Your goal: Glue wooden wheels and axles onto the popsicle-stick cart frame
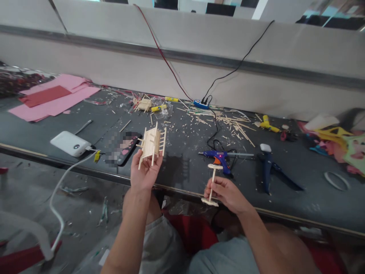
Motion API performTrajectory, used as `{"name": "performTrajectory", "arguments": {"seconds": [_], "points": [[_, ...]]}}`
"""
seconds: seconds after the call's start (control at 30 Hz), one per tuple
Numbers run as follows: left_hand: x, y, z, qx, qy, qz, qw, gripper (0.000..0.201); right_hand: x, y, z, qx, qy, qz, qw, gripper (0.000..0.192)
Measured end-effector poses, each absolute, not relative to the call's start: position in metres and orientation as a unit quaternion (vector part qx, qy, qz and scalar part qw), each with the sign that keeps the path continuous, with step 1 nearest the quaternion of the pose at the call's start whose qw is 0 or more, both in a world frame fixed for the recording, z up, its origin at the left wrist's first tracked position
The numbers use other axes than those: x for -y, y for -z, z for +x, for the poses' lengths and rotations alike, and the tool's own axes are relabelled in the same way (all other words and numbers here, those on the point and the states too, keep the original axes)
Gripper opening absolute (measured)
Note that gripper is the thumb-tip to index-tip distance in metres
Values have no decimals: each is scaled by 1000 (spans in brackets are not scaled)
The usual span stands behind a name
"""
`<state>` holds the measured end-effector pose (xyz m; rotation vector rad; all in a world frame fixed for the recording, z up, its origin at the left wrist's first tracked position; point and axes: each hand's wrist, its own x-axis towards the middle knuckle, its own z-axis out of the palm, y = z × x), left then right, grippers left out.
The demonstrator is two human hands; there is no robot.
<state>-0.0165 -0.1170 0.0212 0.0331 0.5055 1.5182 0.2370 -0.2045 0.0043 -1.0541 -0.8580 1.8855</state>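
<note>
My left hand [146, 167] is closed round the underside of a small cart-like frame built from thin wooden sticks [151, 142], with stick ends jutting out at its sides. In my right hand [224, 190], fingers pinch the stick axle of a wheel-and-axle piece [213, 184], which has a pale flat disc, seen nearly edge-on, at each end. The two pieces are apart, both held up near the table's front edge. Just behind my right hand lies a blue glue gun [219, 155] with an orange trigger and a lit red light.
Loose wooden sticks [236, 127] and small offcuts cover the table's back. A phone [129, 148] and white power bank [70, 144] lie at left, pink paper [71, 101] beyond. Dark blue cutters [268, 167] lie at right. A black cord runs from the blue power strip [201, 104].
</note>
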Motion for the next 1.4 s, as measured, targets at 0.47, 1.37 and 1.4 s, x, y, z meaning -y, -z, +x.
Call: {"name": "performTrajectory", "arguments": {"seconds": [0.47, 1.37, 1.4], "points": [[152, -44, 15, -255, -582, 48, 771, 28, 175, -46, 228, 391, -678, -381, 492, 11], [135, -74, -2, -222, -640, 115, 726, 27, 173, -36, 261, 359, -658, -341, 567, 10], [138, -73, 3, -222, -621, 111, 744, 27, 173, -39, 254, 366, -670, -332, 554, 11]]}}
